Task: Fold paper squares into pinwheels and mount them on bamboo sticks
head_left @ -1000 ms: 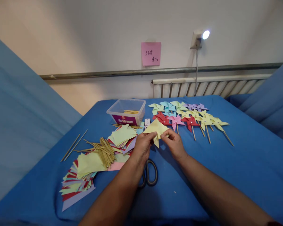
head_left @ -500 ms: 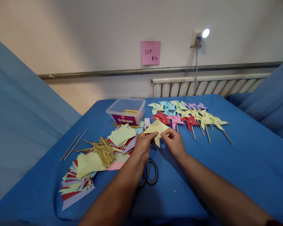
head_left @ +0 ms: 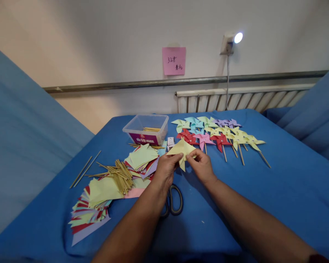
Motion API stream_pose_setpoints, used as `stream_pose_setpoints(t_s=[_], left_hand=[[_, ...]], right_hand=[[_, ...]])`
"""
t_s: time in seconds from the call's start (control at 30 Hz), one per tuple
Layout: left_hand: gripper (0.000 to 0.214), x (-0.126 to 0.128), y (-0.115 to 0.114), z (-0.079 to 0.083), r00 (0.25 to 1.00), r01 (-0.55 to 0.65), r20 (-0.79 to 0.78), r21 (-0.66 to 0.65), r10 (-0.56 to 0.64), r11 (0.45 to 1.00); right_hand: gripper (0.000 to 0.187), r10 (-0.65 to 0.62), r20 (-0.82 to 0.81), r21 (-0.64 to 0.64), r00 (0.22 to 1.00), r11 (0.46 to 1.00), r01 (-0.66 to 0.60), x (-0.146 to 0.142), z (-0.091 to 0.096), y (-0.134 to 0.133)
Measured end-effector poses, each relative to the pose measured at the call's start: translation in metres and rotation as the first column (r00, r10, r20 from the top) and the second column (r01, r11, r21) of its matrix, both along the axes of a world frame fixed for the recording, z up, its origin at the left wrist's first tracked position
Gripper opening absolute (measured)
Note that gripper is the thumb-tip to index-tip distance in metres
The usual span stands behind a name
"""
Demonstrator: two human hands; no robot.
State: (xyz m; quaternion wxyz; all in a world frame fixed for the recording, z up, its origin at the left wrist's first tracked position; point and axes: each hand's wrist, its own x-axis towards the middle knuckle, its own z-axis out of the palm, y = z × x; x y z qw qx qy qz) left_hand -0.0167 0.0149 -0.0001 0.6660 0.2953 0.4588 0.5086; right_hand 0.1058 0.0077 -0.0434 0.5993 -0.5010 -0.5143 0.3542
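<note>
Hardly anything has moved over the last second: the view has shifted a touch, and my hands keep nearly the same pose. My left hand (head_left: 167,166) and right hand (head_left: 201,165) both pinch the pale yellow paper (head_left: 178,147), thumbs and fingers closed on it, above the middle of the blue-covered bench (head_left: 265,204). I seem to hold it from both sides so its folds don't spring open. The pinwheels (head_left: 220,140) lie to the right, probably kept apart from the loose paper sheets (head_left: 141,159) and bunched sticks (head_left: 122,177) on my left. Behind those sheets stands the plastic box (head_left: 145,139). My left forearm partly covers the scissors (head_left: 181,202).
</note>
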Motion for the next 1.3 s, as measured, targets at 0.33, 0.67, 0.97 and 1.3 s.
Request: stream_pose_setpoints(t_s=[0.33, 0.67, 0.97, 1.3], left_hand=[[0.041, 0.0, 0.001, -0.002, 1.0, 0.003, -0.023, 0.022, -0.002, 1.0], [0.021, -0.002, 0.004, -0.008, 0.991, 0.002, -0.137, 0.049, 0.005, 0.999], [0.02, -0.005, 0.005, -0.004, 0.98, 0.031, -0.196, 0.058, -0.019, 0.998], [0.03, -0.02, 0.006, 0.012, 0.874, 0.32, -0.41, 0.085, -0.259, 0.944]], right_hand=[[0.021, -0.034, 0.013, -0.002, 0.999, 0.999, 0.034, -0.001, 0.0, 0.0], [0.021, -0.052, 0.046, 0.006, 0.998, 0.999, 0.051, -0.002, -0.001, 0.001], [0.023, 0.002, -0.095, -0.032, 0.995, 0.999, -0.006, 0.002, 0.003, 0.002], [0.046, 0.361, -0.532, -0.194, 0.766, 0.828, -0.526, 0.018, 0.011, 0.006]])
